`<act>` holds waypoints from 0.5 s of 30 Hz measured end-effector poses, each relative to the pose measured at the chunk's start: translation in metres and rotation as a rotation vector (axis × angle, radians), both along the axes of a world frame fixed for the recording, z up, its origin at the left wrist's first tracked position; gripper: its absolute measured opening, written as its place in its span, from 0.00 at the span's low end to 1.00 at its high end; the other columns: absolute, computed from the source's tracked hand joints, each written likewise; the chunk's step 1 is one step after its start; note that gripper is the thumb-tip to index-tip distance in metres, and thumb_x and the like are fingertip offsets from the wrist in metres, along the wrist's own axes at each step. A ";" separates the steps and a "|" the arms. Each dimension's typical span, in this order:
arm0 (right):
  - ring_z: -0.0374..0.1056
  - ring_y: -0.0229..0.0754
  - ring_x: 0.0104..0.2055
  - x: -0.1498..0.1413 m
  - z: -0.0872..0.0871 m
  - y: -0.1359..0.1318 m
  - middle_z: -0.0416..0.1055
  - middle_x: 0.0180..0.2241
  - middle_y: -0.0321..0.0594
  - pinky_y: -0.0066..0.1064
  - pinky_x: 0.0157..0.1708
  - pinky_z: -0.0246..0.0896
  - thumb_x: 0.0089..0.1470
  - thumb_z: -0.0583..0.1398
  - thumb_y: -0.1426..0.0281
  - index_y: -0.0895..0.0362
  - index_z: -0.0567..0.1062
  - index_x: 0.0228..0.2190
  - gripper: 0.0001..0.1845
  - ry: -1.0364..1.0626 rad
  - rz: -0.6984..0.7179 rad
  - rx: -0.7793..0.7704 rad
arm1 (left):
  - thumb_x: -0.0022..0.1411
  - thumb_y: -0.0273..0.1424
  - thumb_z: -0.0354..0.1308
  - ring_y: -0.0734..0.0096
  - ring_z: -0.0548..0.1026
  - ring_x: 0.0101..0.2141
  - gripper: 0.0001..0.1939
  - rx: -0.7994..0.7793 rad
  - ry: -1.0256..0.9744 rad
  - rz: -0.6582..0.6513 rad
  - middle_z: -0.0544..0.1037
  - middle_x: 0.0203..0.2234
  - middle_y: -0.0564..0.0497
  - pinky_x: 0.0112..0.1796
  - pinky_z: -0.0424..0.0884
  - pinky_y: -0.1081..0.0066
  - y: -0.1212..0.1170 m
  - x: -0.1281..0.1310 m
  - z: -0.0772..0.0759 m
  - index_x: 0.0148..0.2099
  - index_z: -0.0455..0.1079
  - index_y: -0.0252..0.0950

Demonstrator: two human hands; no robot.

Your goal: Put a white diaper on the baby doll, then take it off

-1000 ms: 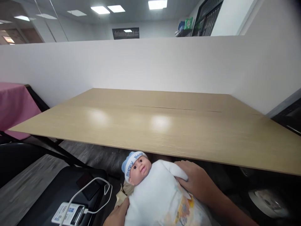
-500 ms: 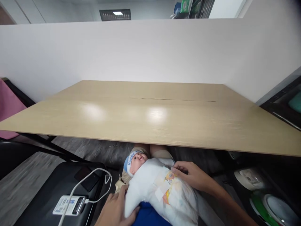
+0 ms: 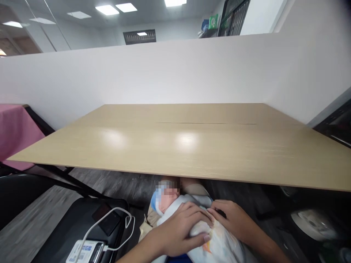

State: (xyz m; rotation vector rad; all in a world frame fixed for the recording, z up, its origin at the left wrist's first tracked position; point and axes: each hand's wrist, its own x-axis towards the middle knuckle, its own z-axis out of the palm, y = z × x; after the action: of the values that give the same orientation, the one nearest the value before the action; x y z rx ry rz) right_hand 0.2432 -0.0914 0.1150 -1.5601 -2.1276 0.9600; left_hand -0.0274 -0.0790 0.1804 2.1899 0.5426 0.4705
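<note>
A baby doll [image 3: 192, 233] in white clothes, a blue-and-white cap and a printed diaper lies on my lap, just below the table's near edge. My left hand [image 3: 178, 230] lies across the doll's chest with its fingers curled over the white cloth. My right hand [image 3: 233, 221] rests on the doll's far side, fingers bent against the cloth near the diaper. The fingertips of both hands meet over the doll's middle. The doll's head points toward the table.
A wide light wooden table [image 3: 186, 146] fills the middle, backed by a white partition [image 3: 164, 76]. At lower left a black chair seat [image 3: 68, 230] holds a phone and a power bank [image 3: 85, 252] with a white cable. A pink cloth [image 3: 16, 128] is at far left.
My left hand has come up from the doll's lower side onto its chest. My right hand has stayed on the doll's other side. The camera has tilted up a little.
</note>
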 end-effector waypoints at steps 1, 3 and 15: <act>0.74 0.43 0.39 0.003 -0.005 0.002 0.78 0.34 0.37 0.33 0.41 0.59 0.73 0.53 0.56 0.54 0.77 0.31 0.23 -0.010 -0.004 0.003 | 0.76 0.40 0.60 0.58 0.73 0.57 0.17 -0.020 -0.008 0.001 0.81 0.55 0.45 0.61 0.68 0.60 0.004 0.002 -0.003 0.62 0.73 0.40; 0.75 0.44 0.39 0.011 -0.015 0.007 0.79 0.34 0.38 0.34 0.41 0.59 0.74 0.52 0.54 0.54 0.78 0.31 0.25 -0.020 -0.027 0.007 | 0.76 0.39 0.61 0.58 0.74 0.56 0.16 -0.062 -0.028 0.020 0.82 0.53 0.46 0.60 0.68 0.60 0.009 0.004 -0.008 0.61 0.75 0.41; 0.69 0.48 0.66 -0.010 0.014 0.002 0.74 0.62 0.45 0.40 0.68 0.63 0.75 0.53 0.51 0.49 0.78 0.62 0.26 0.353 -0.003 -0.031 | 0.63 0.41 0.75 0.67 0.80 0.39 0.17 -0.588 -0.233 0.072 0.84 0.38 0.45 0.46 0.74 0.68 0.012 -0.020 0.003 0.46 0.81 0.34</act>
State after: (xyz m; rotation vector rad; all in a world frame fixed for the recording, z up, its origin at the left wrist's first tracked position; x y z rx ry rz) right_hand 0.2336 -0.0895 0.1293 -1.2927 -1.8709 1.1735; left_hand -0.0473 -0.0671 0.1835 1.5371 0.5495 0.5190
